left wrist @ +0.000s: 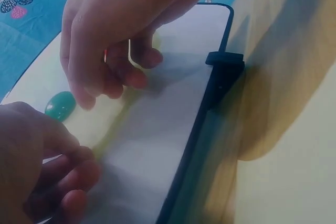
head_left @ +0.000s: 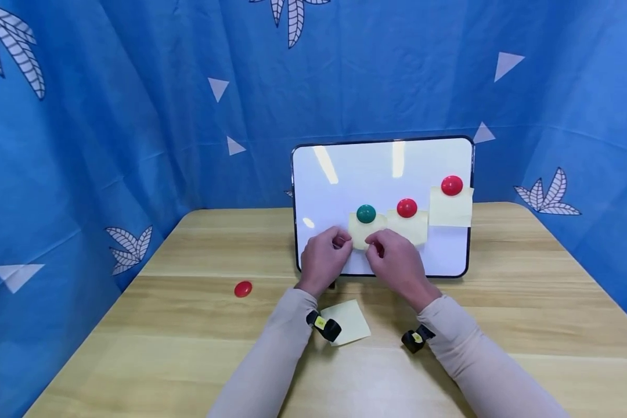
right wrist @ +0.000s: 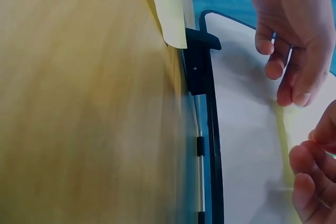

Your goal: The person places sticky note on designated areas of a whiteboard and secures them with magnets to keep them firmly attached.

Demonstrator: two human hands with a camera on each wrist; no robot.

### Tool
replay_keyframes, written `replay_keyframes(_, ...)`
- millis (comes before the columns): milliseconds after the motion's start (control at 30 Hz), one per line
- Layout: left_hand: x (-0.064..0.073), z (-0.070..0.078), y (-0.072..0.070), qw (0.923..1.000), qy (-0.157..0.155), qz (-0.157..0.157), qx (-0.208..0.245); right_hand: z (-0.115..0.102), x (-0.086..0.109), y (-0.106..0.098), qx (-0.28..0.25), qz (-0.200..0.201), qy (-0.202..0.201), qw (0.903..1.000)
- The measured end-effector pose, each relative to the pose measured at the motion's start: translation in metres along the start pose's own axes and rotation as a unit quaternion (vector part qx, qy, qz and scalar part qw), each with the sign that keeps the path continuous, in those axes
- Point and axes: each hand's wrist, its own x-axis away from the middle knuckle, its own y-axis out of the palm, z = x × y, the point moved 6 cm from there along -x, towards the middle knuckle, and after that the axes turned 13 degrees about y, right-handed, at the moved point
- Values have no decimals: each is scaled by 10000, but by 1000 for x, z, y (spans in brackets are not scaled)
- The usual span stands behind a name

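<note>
A pale yellow sticky note (head_left: 364, 233) hangs on the whiteboard (head_left: 324, 200) under a green round magnet (head_left: 366, 213). My left hand (head_left: 326, 255) pinches its lower left corner between thumb and finger. At the lower right corner, my right hand (head_left: 399, 264) pinches the note's edge, fingers curled. To the right, a second sticky note (head_left: 411, 226) sits under a red magnet (head_left: 407, 208), partly behind my right hand. A third note (head_left: 451, 209) hangs higher under another red magnet (head_left: 451, 185). The green magnet (left wrist: 60, 106) also shows in the left wrist view.
On the wooden table (head_left: 188, 348) a loose red magnet (head_left: 242, 288) lies left of the board. Another sticky note (head_left: 351, 324) lies below my left forearm. Black clip-like feet (right wrist: 197, 61) hold the board's lower edge. A blue patterned curtain (head_left: 162, 116) surrounds the table.
</note>
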Motion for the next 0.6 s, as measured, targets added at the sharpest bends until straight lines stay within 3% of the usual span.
replay_keyframes(367,12,-1,3,9995,79,-306,32,-4,14,1,-2,-390,0,9992)
replay_keyframes(600,17,-2,-2,9995,122,-295,50,-7,21,3,0,-545,-100,9985)
